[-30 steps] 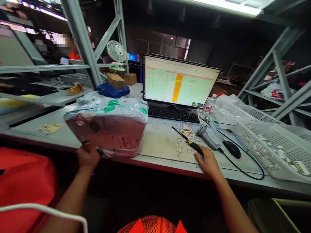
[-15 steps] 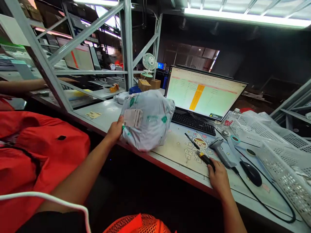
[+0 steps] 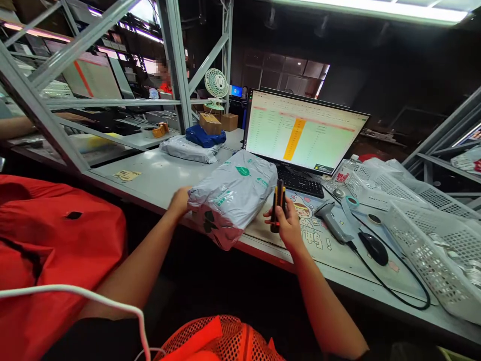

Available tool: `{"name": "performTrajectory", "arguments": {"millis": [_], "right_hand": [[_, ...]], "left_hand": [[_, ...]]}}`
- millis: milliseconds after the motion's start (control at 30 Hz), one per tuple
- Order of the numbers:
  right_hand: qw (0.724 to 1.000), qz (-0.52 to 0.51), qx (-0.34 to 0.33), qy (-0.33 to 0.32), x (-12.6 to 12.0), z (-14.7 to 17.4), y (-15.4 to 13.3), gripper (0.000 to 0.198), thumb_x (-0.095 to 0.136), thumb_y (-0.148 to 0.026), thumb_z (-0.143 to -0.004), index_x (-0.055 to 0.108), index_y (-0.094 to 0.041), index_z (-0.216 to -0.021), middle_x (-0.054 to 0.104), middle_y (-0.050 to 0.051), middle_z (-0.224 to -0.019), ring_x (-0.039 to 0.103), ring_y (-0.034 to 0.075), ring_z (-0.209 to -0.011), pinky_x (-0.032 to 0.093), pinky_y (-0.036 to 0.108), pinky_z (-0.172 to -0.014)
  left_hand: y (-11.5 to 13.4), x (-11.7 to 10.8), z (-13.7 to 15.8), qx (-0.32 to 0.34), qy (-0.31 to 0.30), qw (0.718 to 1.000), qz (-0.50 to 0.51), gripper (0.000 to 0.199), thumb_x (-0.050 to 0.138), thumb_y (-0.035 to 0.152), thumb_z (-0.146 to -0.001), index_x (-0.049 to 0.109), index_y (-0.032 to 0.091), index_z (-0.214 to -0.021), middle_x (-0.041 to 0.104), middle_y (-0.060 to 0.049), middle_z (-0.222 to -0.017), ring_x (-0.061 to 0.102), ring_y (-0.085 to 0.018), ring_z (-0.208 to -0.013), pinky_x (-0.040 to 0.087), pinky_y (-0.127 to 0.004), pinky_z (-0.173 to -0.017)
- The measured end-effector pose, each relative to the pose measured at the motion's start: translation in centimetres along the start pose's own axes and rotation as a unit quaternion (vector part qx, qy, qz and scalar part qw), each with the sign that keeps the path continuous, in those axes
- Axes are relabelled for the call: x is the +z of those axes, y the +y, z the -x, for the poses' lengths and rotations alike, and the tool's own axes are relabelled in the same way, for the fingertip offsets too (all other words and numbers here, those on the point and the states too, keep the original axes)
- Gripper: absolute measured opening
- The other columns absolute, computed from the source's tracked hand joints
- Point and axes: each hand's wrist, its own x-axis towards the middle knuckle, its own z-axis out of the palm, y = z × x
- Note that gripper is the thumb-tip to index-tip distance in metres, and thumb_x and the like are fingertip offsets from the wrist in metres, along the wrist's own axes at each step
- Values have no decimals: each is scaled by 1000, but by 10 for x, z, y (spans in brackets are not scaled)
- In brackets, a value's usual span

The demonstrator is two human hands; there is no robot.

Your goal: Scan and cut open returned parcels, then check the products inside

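A grey-white plastic mailer bag (image 3: 244,183) with green leaf prints lies on the desk, its near end jutting past the front edge. My left hand (image 3: 179,203) grips its left end, the fingertips hidden behind the plastic. Just right of the package, my right hand (image 3: 287,220) is closed round a black and yellow utility knife (image 3: 278,205), held upright. A small gap separates the knife from the package. Whether its blade is out, I cannot make out.
Behind are a monitor (image 3: 304,133) and keyboard (image 3: 300,181). A scanner (image 3: 334,223), a mouse (image 3: 373,247) and white baskets (image 3: 424,250) stand right. A blue bag (image 3: 205,136) and another mailer (image 3: 188,149) lie behind left. A red bag (image 3: 60,235) is left.
The package has been turned and laid down on the desk; its labelled face no longer shows. My right hand has lifted the utility knife from the mat and brought it left beside the package.
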Motion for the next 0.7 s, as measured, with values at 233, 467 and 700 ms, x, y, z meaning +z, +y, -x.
{"name": "performTrajectory", "arguments": {"millis": [233,467,700], "right_hand": [[999,18,-29,-38,67,-27,-2,66,57,-62,-100,44,-30,-156,66,4,-93,70,22,-73,65,40,-68],[997,72,-38,0,59,-59,-29,80,54,-54,-100,27,-30,-171,67,2,-84,61,18,-55,58,36,-55],[990,141,-10,7,52,-102,-39,77,50,-37,-96,35,-29,-171,72,5,-86,58,16,-46,60,39,-52]], "left_hand": [[69,-39,51,290,33,954,-68,79,50,85,-94,63,22,-141,59,-15,-158,48,-36,-153,34,-51,-129],[61,6,22,336,174,922,-80,56,42,65,-104,75,21,-118,79,-13,-128,72,-30,-126,37,-49,-120],[58,19,11,310,255,914,-59,52,42,58,-103,78,21,-106,82,-13,-116,75,-30,-113,43,-48,-110]]}}
